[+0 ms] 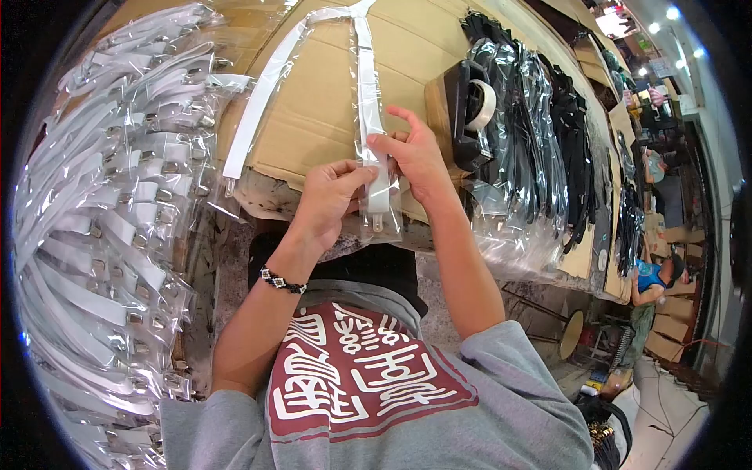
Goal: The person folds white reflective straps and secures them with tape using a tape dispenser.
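A pair of white suspenders (368,86) in clear plastic sleeves lies across a cardboard-covered table. One strap hangs down between my hands over the near edge, a metal clip (377,222) at its end. My left hand (333,188) is closed, pinching this strap's left edge with thumb and forefinger. On the other side my right hand (417,153) grips the strap a little higher, its thumb on the front and its index finger stretched out. The second strap (262,98) lies to the left, with its end at the table edge.
Many sleeved white suspenders (94,258) are piled at the left. On the right stand a black tape dispenser (464,117) with a tape roll (481,106) and rows of black suspenders (540,149) in plastic. Farther right a person in a blue top (648,276) is by cardboard boxes (674,321).
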Motion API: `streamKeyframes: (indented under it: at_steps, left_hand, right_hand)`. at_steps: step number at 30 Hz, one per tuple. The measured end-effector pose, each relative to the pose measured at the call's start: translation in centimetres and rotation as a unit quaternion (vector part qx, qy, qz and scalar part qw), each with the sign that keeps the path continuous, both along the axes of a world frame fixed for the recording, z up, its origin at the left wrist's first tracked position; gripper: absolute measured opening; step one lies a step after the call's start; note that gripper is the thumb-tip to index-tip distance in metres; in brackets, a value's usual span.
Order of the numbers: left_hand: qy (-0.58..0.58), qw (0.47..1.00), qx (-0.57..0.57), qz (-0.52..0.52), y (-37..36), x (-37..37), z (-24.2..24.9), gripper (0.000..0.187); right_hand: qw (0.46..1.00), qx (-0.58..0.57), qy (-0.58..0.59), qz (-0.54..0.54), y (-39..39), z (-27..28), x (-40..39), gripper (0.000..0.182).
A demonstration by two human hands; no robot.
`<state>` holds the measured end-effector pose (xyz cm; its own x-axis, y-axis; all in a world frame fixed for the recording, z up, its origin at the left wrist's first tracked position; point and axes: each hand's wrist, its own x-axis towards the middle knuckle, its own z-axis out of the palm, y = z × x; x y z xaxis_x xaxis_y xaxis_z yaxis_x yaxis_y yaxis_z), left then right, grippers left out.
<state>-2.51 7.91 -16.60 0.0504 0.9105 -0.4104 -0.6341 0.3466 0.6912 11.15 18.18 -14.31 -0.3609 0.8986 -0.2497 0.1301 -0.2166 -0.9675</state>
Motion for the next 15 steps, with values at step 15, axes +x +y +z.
streamKeyframes:
  at_steps: [15]
  left_hand:
    - [0.012, 1.0, -0.008, 0.01, -0.2, 0.4, 0.8, 0.011]
  right_hand:
    - [0.999, 0.018, -0.029, 0.03, 0.2, 0.1, 0.3, 0.067]
